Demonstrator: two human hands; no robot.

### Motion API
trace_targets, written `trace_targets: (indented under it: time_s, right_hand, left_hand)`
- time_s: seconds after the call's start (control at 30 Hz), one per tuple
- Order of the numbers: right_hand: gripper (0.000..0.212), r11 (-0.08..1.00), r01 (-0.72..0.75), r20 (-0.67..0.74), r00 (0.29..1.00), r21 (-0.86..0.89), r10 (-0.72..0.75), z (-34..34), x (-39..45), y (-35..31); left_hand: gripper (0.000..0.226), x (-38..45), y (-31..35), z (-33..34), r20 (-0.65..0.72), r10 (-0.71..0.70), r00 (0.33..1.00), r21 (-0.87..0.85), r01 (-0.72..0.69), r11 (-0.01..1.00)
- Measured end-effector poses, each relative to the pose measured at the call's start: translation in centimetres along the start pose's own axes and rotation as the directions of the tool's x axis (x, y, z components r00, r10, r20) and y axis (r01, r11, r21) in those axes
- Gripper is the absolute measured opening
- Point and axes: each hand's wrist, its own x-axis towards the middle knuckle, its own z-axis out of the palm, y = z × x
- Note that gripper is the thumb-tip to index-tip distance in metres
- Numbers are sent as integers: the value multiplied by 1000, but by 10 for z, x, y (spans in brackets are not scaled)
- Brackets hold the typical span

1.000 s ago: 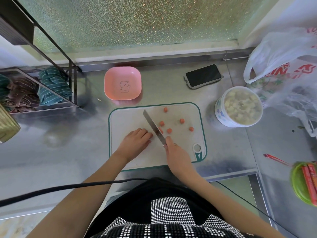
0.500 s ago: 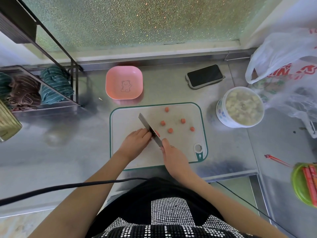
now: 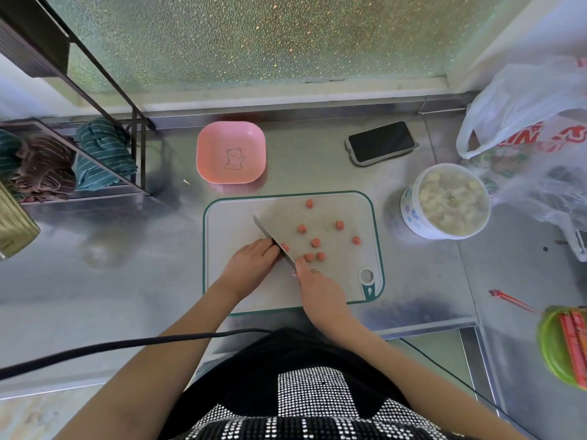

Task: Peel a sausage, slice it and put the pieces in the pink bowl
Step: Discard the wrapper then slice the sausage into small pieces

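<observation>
Steel counter [image 3: 95,281] below frosted window [image 3: 254,36].

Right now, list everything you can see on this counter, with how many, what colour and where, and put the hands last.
pink bowl: one, pink, bear drawing, behind the board, no pieces in it
cutting board: one, white with green rim, centre of the counter
sausage pieces: about eight, orange-pink, scattered on the board right of the blade
knife: one, steel blade, edge down on the board
phone: one, black, back right of the bowl
tub: one, white, pale chunks inside, right of the board
plastic bag: one, white with red print, far right
green plate: one, holds wrapped red sausages, right edge
folded cloths: several, teal and brown, rack at left
left hand: on the board against the blade
right hand: grips the knife handle
</observation>
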Motion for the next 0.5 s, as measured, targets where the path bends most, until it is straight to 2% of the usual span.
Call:
trace_targets:
  time_s: [0.07, 0.17, 0.27, 0.37, 0.43, 0.5]
  right_hand:
    - [40, 1000, -8, -5, 1000, -17, 8, 0, -1, 0]
    - [40, 997, -74, -35, 997, 25, 75, -3, -2, 5]
    - [40, 989, -108, -50, 992, 99, 114, -6, -3, 8]
    - [39, 990, -56, -58, 996, 128, 63, -4, -5, 3]
    - [36, 990, -24, -55, 998, 138, 32, -4, -6, -1]
    - [32, 990, -3, -55, 998, 142, 11, -5, -6, -4]
  left_hand:
    - [27, 0, 0, 0, 2, -3, 1000, 3, 3, 1000]
    - [9, -1, -1, 0, -15, 13, 1000, -5, -13, 1000]
    - [20, -3, -3, 1, -12, -2, 1000, -38, 1, 999]
    - [17, -6, -2, -1, -54, -16, 998, -51, 13, 999]
    - [7, -5, 0, -6, -63, -41, 997, -58, 37, 998]
    - [16, -4, 2, -7, -53, -60, 997, -60, 57, 997]
